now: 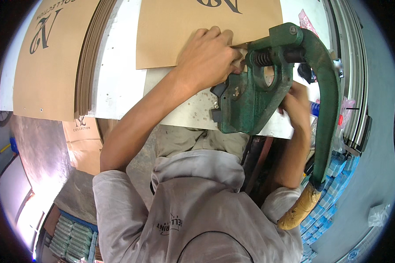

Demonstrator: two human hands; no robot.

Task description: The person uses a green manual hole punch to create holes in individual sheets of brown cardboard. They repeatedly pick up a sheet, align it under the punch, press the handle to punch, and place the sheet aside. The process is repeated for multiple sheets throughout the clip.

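A green hand press (254,103) with a long curved lever stands at the table's front edge. My left hand (213,55) rests over the near edge of a flat brown paper bag (171,26), its fingers curled in together beside the press jaw. What its fingertips pinch, if anything, is too small to make out. The bag's near right edge reaches to the press. On the press's right side, beneath the lever, is my right hand (296,103), slightly blurred; its fingers are partly hidden by the press body.
A thick stack of brown paper bags (52,57) lies on the white table (118,61) at left. The lever's tape-wrapped handle (300,206) hangs by my right elbow. Blue-wrapped bundles (324,206) are piled at lower right. A crate of bundles (68,236) stands at lower left.
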